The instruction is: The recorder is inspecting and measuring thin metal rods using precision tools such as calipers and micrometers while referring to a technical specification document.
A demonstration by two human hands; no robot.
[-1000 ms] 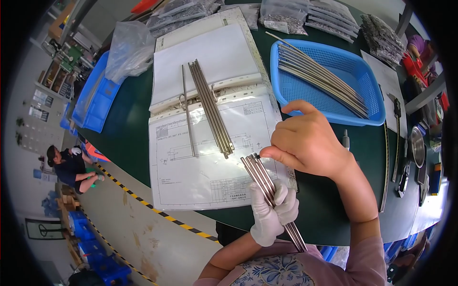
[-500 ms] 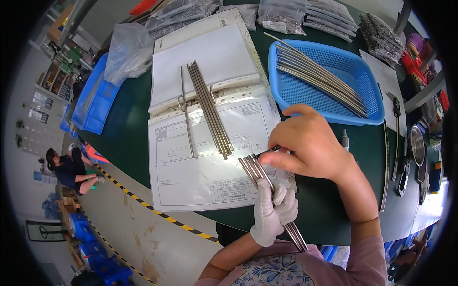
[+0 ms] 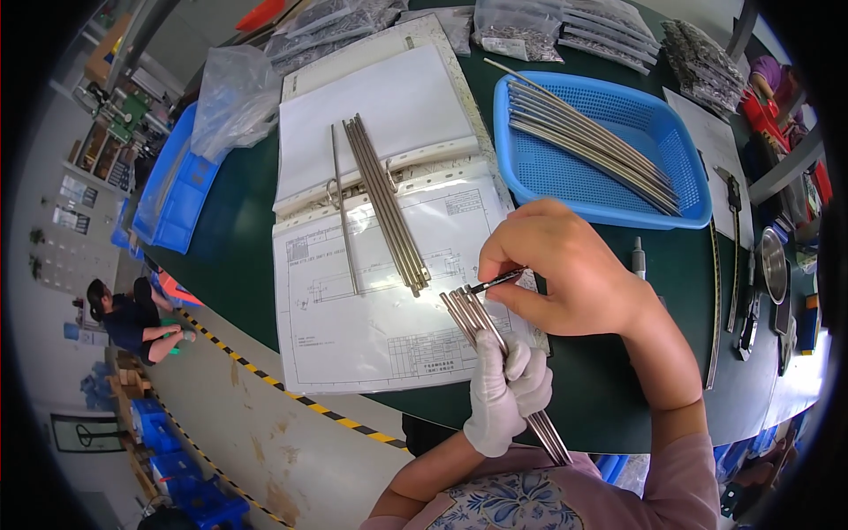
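Observation:
My left hand (image 3: 505, 389), in a white glove, grips a small bundle of thin metal rods (image 3: 468, 311) that slants up over the table edge. My bare right hand (image 3: 565, 269) holds a slim dark pen-like tool (image 3: 495, 282) with its tip at the rods' upper ends. Beneath them lies an open ring binder (image 3: 380, 230) showing a technical drawing. Several more rods (image 3: 387, 205) lie in a row across the binder, and a single rod (image 3: 344, 212) rests to their left.
A blue mesh basket (image 3: 609, 177) holding several long rods stands behind my right hand. Bags of small parts (image 3: 565, 26) line the far edge. Blue bins (image 3: 181, 190) and a plastic bag (image 3: 234, 97) sit at left. A person (image 3: 132, 314) crouches on the floor beyond striped tape.
My right hand has shifted slightly, and the dark tool's tip now shows at the rod ends. The left hand keeps its grip on the bundle.

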